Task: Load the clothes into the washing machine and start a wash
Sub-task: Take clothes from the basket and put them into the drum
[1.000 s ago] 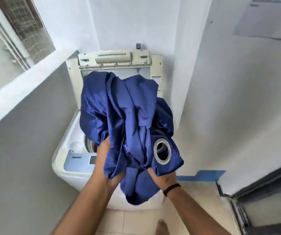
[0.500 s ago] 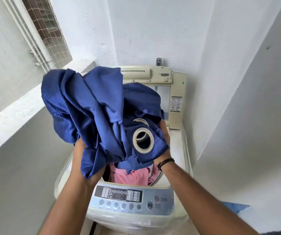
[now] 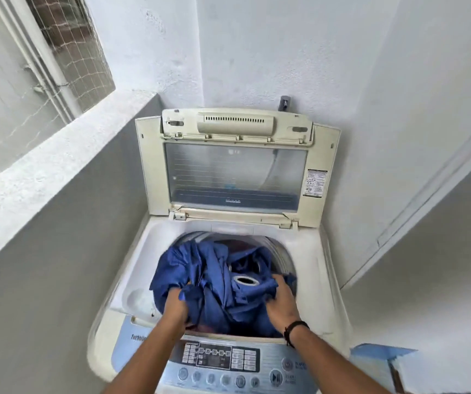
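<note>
I see a top-loading washing machine (image 3: 322, 268) in a narrow white corner, its lid (image 3: 234, 166) standing upright against the back wall. A bundled blue curtain (image 3: 214, 282) with pale metal rings sits in the drum opening, filling most of it. My left hand (image 3: 176, 304) grips a fold at the curtain's near left, fingers buried in the cloth. My right hand (image 3: 281, 301), a dark band at its wrist, lies on the cloth beside one ring (image 3: 246, 280); its fingers are blurred. The control panel (image 3: 228, 365) runs along the near edge, below both forearms.
</note>
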The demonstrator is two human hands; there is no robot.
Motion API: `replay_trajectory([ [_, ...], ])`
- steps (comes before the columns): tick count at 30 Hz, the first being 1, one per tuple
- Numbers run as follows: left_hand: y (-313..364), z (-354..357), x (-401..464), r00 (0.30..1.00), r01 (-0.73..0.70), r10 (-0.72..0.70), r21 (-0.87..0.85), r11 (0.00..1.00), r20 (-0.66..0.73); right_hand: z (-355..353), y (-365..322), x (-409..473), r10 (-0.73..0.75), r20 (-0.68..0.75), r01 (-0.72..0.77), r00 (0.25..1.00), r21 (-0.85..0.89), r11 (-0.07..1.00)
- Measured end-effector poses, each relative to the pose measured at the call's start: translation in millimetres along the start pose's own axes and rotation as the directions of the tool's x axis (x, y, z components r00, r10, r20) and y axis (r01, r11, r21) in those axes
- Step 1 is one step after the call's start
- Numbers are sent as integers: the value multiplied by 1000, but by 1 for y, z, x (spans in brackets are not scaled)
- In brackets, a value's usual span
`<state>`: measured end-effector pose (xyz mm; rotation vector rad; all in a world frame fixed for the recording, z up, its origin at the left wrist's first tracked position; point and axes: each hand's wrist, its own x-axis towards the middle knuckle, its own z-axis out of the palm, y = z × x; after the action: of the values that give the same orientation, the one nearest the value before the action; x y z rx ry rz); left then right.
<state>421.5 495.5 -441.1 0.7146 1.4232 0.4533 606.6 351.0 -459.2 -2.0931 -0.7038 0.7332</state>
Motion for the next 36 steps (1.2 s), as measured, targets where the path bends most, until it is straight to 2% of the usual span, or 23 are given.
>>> replay_trajectory([
  [6,-3,1,21,998,-59,56,334,941,18,6,9,9,121,71,-121,990,-10,993],
  [11,19,12,18,993,-38,-7,373,927,119,2,1,23,270,-17,-266,963,115,957],
  [14,26,9,15,981,-121,42,425,897,190,-1,-1,23,323,-98,-298,941,209,931],
  [20,20,-1,-4,960,-223,160,283,933,231,-9,-20,3,341,-125,-248,932,467,849],
  [24,3,9,-26,938,-247,178,212,945,298,-15,-28,-27,345,-166,-205,924,547,811],
  [27,-14,24,-44,912,-253,152,233,939,382,-25,-26,-54,370,-214,-188,904,578,794],
  [36,-66,71,-117,763,-395,150,270,878,629,-92,-2,-151,415,-415,-60,810,645,762],
])
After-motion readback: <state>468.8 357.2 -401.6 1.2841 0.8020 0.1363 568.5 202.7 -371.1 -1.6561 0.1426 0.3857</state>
